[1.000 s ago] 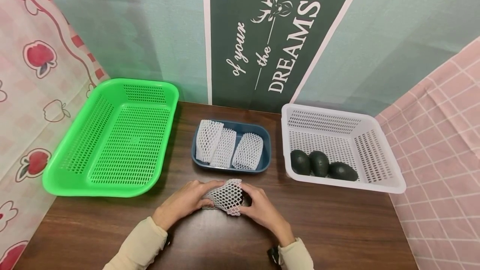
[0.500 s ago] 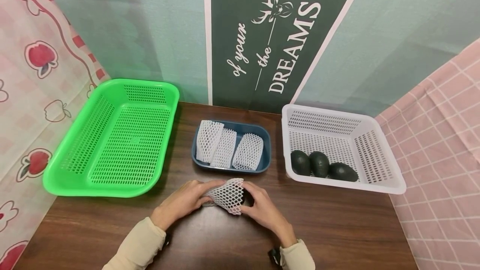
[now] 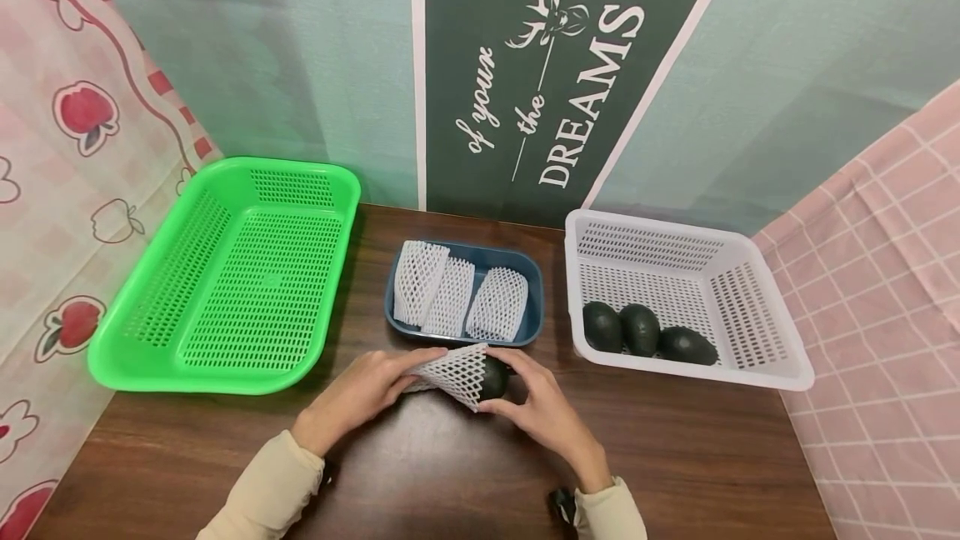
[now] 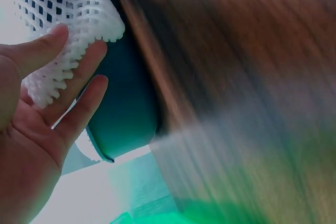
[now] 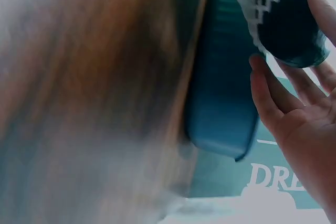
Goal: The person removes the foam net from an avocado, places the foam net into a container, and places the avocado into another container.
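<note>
A white foam fruit net (image 3: 452, 375) is stretched between both hands in the head view, just in front of the blue tray. A dark green avocado (image 3: 493, 379) sits partly inside it, its bare end showing at the right mouth of the net. My left hand (image 3: 365, 392) pinches the narrow left end of the net between thumb and fingers. Around the mouth, my right hand (image 3: 542, 400) curls thumb and fingers, tips at the net's rim and the palm facing the avocado. The right wrist view shows the avocado's rounded end (image 5: 294, 27) between these fingers.
Several folded foam nets (image 3: 447, 297) lie in the blue tray (image 3: 531, 307). A green basket (image 3: 341, 265) stands at left. At right, a white basket (image 3: 757, 307) holds 3 avocados (image 3: 639, 330) along its near side. Printed cloths surround the brown table (image 3: 420, 482).
Both hands have lifted the net and avocado slightly, toward the blue tray. The right hand has shifted a little right, and more of the avocado shows at the net's mouth.
</note>
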A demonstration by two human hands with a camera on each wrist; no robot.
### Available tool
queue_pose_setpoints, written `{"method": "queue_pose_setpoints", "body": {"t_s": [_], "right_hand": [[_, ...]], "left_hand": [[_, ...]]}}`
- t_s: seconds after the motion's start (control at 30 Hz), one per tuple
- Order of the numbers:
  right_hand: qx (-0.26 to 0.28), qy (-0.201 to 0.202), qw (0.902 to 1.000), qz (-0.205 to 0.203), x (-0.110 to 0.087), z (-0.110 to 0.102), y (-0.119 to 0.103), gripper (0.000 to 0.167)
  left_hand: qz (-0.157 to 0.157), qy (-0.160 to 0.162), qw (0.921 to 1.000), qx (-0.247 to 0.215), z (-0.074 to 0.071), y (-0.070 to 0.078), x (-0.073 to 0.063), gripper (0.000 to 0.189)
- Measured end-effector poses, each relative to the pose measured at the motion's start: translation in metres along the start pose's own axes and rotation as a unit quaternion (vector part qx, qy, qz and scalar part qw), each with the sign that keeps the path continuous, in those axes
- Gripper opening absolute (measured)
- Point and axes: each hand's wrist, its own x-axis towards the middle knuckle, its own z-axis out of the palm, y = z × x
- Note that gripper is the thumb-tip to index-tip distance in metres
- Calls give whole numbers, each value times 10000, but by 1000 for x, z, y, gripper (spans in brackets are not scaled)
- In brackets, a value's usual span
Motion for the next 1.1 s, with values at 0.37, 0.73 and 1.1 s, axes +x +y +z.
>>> {"method": "queue_pose_setpoints", "body": {"t_s": [0.37, 0.73, 1.1], "right_hand": [[-223, 757, 9964, -320, -2, -24, -4, 73], [-385, 1338, 9899, -261, -7, -53, -2, 76], [-369, 2071, 9776, 5, -11, -80, -1, 80]], "left_hand": [[-221, 288, 9988, 315, -15, -3, 4, 51], [-110, 807, 9961, 324, -21, -4, 14, 49], [-445, 1211, 9899, 592, -19, -4, 29, 53]]}}
